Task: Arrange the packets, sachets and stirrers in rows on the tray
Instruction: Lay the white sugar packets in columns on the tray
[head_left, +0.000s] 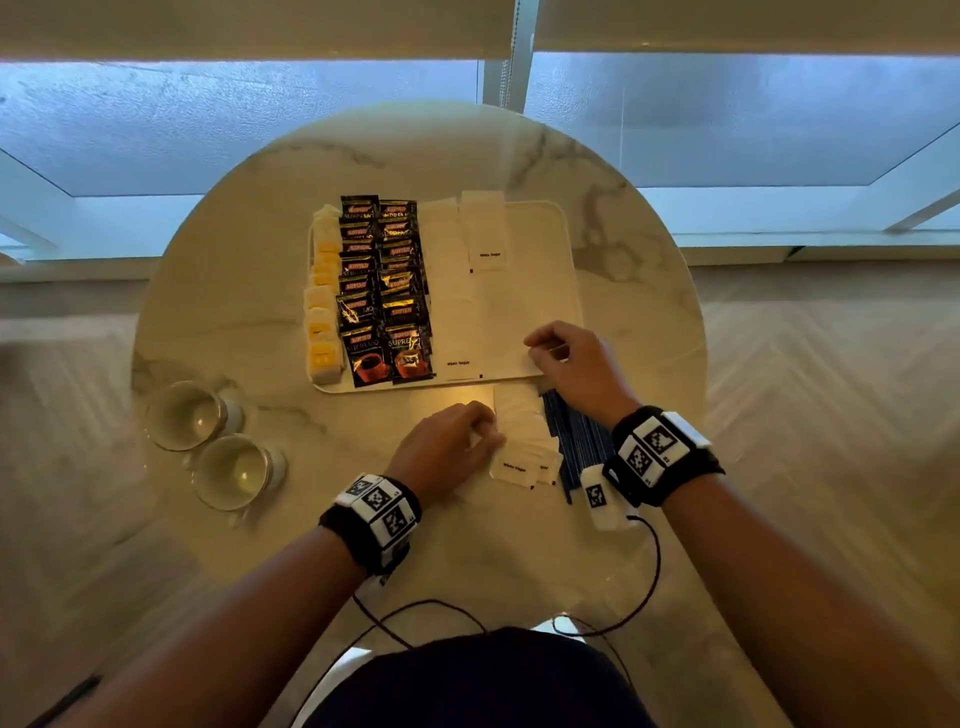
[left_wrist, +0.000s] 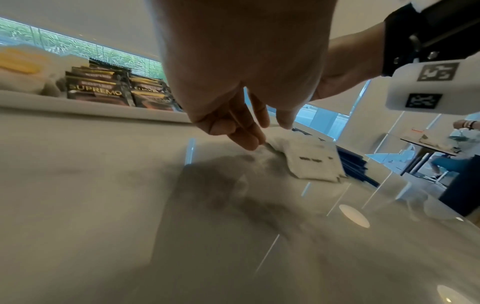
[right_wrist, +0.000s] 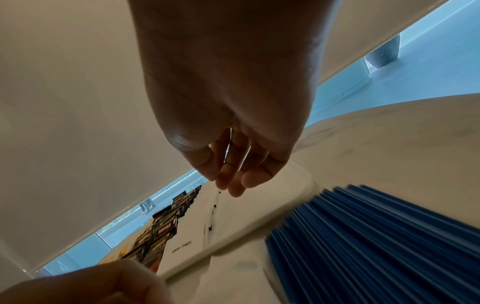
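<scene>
The white tray (head_left: 545, 249) holds a column of yellow-and-white packets (head_left: 322, 312), two columns of black coffee packets (head_left: 384, 291) and rows of white sugar sachets (head_left: 483, 234). On the table in front of it lie a loose pile of sugar sachets (head_left: 519, 441) (left_wrist: 311, 158) and a bundle of blue stirrers (head_left: 576, 441) (right_wrist: 376, 236). My left hand (head_left: 483, 431) (left_wrist: 267, 133) touches the pile's left edge with its fingertips, thumb apart. My right hand (head_left: 545, 351) (right_wrist: 223, 181) hovers over the tray's near right corner, fingers loosely curled, with nothing seen between them.
Two pale cups (head_left: 187, 415) (head_left: 239, 470) stand on the round marble table at the near left. The tray's right half shows bare surface. Wrist-camera cables trail over the near table edge. Windows run behind the table.
</scene>
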